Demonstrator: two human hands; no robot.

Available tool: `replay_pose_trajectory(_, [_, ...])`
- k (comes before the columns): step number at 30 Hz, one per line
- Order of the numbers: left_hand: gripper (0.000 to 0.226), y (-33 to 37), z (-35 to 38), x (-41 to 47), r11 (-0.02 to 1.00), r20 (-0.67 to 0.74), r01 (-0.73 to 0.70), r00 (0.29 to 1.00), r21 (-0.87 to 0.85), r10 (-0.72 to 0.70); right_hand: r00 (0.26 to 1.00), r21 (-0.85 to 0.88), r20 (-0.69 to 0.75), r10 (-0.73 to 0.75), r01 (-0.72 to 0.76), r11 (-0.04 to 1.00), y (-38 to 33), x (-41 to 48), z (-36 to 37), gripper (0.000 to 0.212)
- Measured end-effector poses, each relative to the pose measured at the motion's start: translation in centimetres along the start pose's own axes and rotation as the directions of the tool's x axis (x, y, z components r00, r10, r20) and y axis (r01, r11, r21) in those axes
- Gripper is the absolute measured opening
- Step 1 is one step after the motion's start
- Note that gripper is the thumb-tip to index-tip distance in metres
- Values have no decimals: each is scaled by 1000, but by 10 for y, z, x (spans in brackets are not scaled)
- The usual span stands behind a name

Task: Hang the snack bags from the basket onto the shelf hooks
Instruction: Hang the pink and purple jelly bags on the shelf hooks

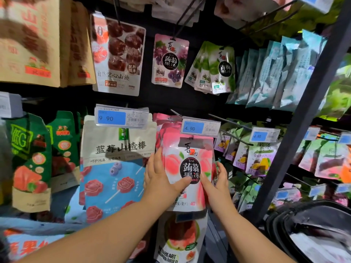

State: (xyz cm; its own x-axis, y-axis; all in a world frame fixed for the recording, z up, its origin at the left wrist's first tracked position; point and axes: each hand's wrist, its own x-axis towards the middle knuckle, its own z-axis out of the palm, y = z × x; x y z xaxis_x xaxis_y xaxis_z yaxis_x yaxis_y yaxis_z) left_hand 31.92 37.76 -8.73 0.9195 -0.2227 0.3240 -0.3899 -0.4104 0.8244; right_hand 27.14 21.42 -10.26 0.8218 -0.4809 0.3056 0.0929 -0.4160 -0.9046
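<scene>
A pink peach jelly bag point(190, 158) hangs at the front of a row of like bags, just under the 4.90 price tag point(199, 128) on its shelf hook point(175, 112). My left hand point(161, 177) holds the bag's left edge, thumb across the front and fingers behind. Along the right edge, my right hand point(216, 179) pinches the bag, thumb in front. The black basket point(303, 221) sits at the lower right, with something pale inside.
A blue-and-white hawthorn bag point(114, 164) hangs close on the left, purple passion-fruit bags point(260, 158) on the right. A grape jelly bag point(170, 59) and green plum bags point(218, 69) hang above. A dark shelf post point(303, 130) slants down the right side.
</scene>
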Motion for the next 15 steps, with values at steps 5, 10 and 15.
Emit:
replay_pose_trajectory(5, [130, -7, -1, 9, 997, 59, 54, 997, -56, -50, 990, 66, 137, 21, -30, 997, -4, 9, -6, 109])
replay_pose_trajectory(10, [129, -10, 1, 10, 985, 97, 108, 991, -138, -95, 970, 116, 228, 89, -118, 986, -6, 20, -10, 76])
replay_pose_trajectory(15, [134, -17, 8, 12, 969, 119, 121, 988, -216, -96, 950, 58, 261, 170, -192, 980, 0, 15, -7, 48])
